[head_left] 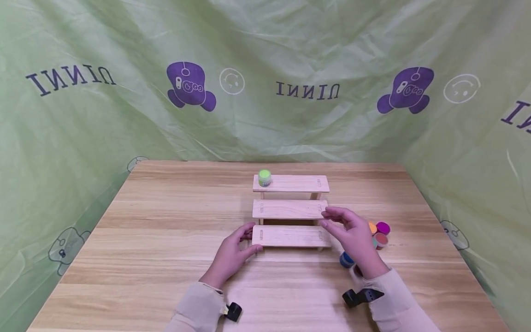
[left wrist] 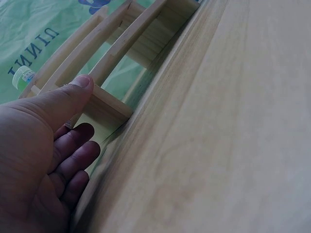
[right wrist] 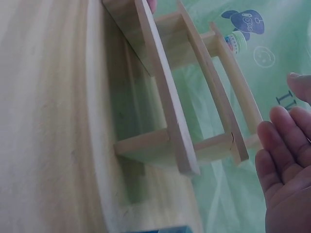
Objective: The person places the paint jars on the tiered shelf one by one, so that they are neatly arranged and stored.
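Creased green sheeting (head_left: pixel 265 37) printed with purple cartoon figures (head_left: pixel 186 87), white smiley faces (head_left: pixel 232 81) and reversed dark lettering (head_left: pixel 308 91) hangs behind and to both sides of a pale wood-grain tabletop (head_left: pixel 166 258), its folds catching soft light.

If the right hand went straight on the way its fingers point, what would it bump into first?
Probably the right end of the middle shelf: in the head view the right hand overlaps that end, though whether it touches is unclear.

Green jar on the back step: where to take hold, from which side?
Likely best pinched round its sides from above: the green jar looks short and round, standing upright at the left end of the back step, with nothing over it.
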Demonstrator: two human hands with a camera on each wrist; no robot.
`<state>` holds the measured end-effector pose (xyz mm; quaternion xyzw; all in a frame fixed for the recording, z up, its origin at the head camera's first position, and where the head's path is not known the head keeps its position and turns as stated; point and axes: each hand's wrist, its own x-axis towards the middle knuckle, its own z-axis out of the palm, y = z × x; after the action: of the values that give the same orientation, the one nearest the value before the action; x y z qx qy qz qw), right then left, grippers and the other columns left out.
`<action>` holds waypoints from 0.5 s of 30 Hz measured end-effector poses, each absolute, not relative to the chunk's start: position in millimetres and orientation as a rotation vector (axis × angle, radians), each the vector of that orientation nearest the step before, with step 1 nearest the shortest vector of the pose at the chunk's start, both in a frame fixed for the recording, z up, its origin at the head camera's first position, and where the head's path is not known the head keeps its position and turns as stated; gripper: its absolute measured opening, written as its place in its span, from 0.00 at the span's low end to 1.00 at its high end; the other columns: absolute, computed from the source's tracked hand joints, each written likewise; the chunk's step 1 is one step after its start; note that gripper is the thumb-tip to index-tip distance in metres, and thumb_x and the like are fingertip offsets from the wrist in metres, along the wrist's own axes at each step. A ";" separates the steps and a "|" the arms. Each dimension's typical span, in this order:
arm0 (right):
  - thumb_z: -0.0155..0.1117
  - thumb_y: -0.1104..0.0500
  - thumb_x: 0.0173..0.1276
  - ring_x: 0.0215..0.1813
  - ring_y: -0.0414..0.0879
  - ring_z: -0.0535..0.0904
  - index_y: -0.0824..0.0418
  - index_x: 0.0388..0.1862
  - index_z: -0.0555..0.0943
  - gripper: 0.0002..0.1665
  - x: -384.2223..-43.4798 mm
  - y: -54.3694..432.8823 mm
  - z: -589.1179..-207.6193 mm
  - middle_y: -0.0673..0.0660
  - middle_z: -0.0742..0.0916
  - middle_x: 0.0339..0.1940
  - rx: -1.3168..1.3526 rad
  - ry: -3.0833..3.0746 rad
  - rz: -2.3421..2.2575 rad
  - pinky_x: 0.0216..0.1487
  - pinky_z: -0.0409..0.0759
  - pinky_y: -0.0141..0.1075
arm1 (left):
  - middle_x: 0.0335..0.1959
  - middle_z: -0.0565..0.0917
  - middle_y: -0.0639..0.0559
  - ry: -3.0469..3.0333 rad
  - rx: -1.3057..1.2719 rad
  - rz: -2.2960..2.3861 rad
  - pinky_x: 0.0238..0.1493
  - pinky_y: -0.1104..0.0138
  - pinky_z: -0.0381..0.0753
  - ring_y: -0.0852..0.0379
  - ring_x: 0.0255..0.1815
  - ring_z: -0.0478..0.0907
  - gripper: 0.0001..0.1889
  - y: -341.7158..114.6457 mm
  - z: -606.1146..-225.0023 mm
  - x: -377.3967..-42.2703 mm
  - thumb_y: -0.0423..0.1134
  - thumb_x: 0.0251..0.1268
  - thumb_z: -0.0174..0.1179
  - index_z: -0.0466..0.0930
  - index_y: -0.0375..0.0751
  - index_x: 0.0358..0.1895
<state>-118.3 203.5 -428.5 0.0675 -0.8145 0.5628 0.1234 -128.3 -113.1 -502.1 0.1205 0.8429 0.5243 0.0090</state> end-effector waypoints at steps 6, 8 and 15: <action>0.73 0.60 0.66 0.51 0.36 0.81 0.66 0.55 0.83 0.21 -106.4 210.8 -429.7 0.59 0.89 0.48 0.145 -2.426 1.605 0.56 0.74 0.20 | 0.50 0.85 0.51 2.632 0.375 1.631 0.64 0.48 0.72 0.51 0.56 0.80 0.36 -112.9 -500.1 -127.9 0.45 0.57 0.74 0.73 0.44 0.69; 0.73 0.59 0.66 0.51 0.35 0.81 0.65 0.55 0.83 0.20 -102.8 212.7 -429.9 0.59 0.88 0.48 0.129 -2.430 1.603 0.56 0.74 0.20 | 0.50 0.85 0.51 2.631 0.376 1.634 0.64 0.48 0.72 0.50 0.56 0.80 0.36 -112.8 -499.8 -127.8 0.45 0.57 0.74 0.73 0.43 0.69; 0.73 0.62 0.65 0.49 0.34 0.81 0.66 0.53 0.83 0.18 -91.6 220.2 -434.1 0.60 0.88 0.47 0.103 -2.408 1.611 0.52 0.79 0.24 | 0.50 0.85 0.52 2.619 0.361 1.645 0.64 0.48 0.72 0.51 0.55 0.80 0.36 -111.9 -500.6 -128.2 0.45 0.56 0.75 0.73 0.43 0.69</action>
<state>-91.6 220.2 -434.1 0.0351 -0.8245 0.5517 0.1210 -128.2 -111.9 -500.6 0.1160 0.8409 0.5284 0.0140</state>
